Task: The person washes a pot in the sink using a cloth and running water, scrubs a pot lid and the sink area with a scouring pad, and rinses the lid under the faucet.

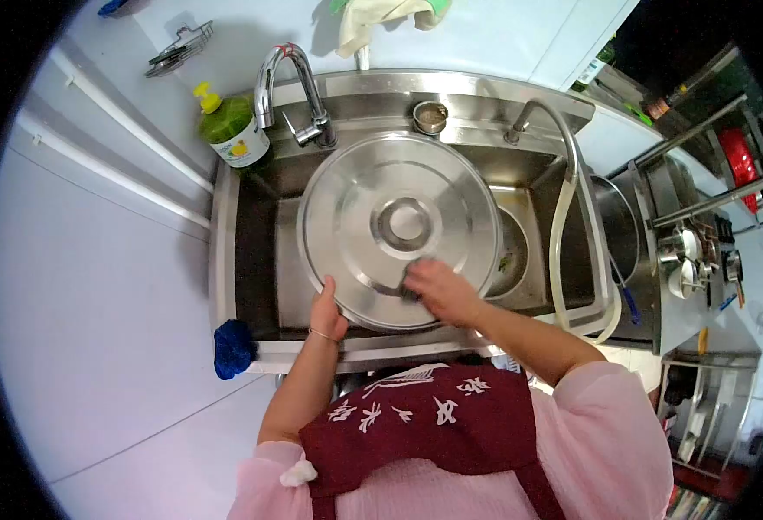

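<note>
A large round metal lid (355,208) with a raised centre lies over the steel sink (290,299), covering much of the basin. My left hand (329,314) grips the lid's near-left edge, with the thumb on top and the other fingers hidden underneath. Pressed to the lid just below its centre, my right hand (438,290) is closed on a dark scrubbing pad (411,279), of which only a part shows. The hand is slightly blurred.
A chrome faucet (290,82) and a green soap bottle (236,130) stand behind the sink at left. A small metal bowl (430,117) sits on the back ledge. A hose (564,225) hangs at right. A blue cloth (233,348) lies on the front-left corner.
</note>
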A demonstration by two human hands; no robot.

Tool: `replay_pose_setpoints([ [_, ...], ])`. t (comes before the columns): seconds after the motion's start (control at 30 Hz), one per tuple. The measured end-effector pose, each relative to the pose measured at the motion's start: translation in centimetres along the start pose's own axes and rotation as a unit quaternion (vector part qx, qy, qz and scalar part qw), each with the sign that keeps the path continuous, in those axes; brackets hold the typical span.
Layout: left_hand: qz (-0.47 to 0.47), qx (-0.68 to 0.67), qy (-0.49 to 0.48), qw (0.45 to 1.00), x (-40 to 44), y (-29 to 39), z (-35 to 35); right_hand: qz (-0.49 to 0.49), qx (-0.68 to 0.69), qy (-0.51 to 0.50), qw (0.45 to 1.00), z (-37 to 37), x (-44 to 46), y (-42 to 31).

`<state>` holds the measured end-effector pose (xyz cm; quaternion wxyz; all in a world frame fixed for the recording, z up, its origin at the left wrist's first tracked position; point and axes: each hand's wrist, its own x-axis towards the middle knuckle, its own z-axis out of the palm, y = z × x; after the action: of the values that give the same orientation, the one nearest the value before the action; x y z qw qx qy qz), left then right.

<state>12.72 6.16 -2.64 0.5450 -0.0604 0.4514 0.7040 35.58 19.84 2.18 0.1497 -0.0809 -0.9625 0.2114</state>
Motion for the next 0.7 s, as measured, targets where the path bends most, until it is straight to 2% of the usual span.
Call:
replay_pose_setpoints([
  [0.03,-0.005,0.01,0.02,1.0,-0.2,-0.3,-0.2,0.092,-0.018,0.04,0.995,-0.5,-0.3,0.8],
  [0.07,-0.005,0.011,0.021,1.0,-0.4,-0.4,-0.3,0.136,-0.061,0.108,0.983,-0.8,-0.4,0.7],
  [0.1,0.005,0.011,0.012,1.0,-0.5,-0.5,-0.3,0.137,-0.062,0.11,0.982,-0.4,0.1,0.3],
  [0.17,0.018,0.012,-0.003,1.0,-0.8,-0.3,0.0,0.057,0.029,-0.026,0.998,0.7,1.7,-1.4],
  [0.2,0.015,0.01,-0.006,1.0,-1.3,0.0,0.3,-0.014,-0.003,-0.022,1.0,1.1,1.5,-2.8],
  [0.23,0.01,0.009,-0.006,1.0,-1.7,0.0,0.2,-0.041,0.034,-0.028,0.998,1.1,1.5,-3.6],
  [0.3,0.004,0.01,-0.012,1.0,-1.8,-0.2,-0.6,-0.031,0.05,-0.036,0.998,0.4,0.9,-2.1],
  [0.37,0.027,0.027,-0.001,0.999,-1.9,-0.8,-1.0,0.078,0.038,0.003,0.996,-1.5,-0.3,0.3],
  [0.4,0.026,0.024,-0.001,0.999,-2.2,-0.6,-0.7,0.114,-0.02,0.076,0.99,-1.9,-0.7,1.8],
  [0.43,0.007,0.025,0.001,1.0,-2.6,-0.5,-0.5,0.116,-0.019,0.072,0.99,-1.5,-0.8,2.7],
  [0.5,-0.015,0.027,0.004,1.0,-3.4,0.0,0.2,0.239,-0.085,0.153,0.955,-0.6,0.4,2.3],
  [0.53,-0.002,0.034,0.007,0.999,-3.4,0.2,0.6,0.249,-0.009,0.001,0.968,-2.1,2.8,-0.9],
  [0.57,0.011,0.04,0.01,0.999,-3.4,0.3,0.9,0.15,0.006,-0.021,0.988,0.4,3.2,-2.3],
  [0.6,-0.012,0.022,0.002,1.0,-2.2,-0.2,-0.7,0.024,0.018,0.036,0.999,1.5,2.8,-4.3],
  [0.63,-0.013,0.022,0.002,1.0,-2.7,-0.5,-0.9,-0.022,-0.003,0.026,0.999,2.2,1.9,-5.2],
  [0.7,0.006,0.05,0.041,0.998,-3.1,-0.4,-0.7,-0.025,-0.016,-0.023,0.999,2.7,0.6,-1.1],
])
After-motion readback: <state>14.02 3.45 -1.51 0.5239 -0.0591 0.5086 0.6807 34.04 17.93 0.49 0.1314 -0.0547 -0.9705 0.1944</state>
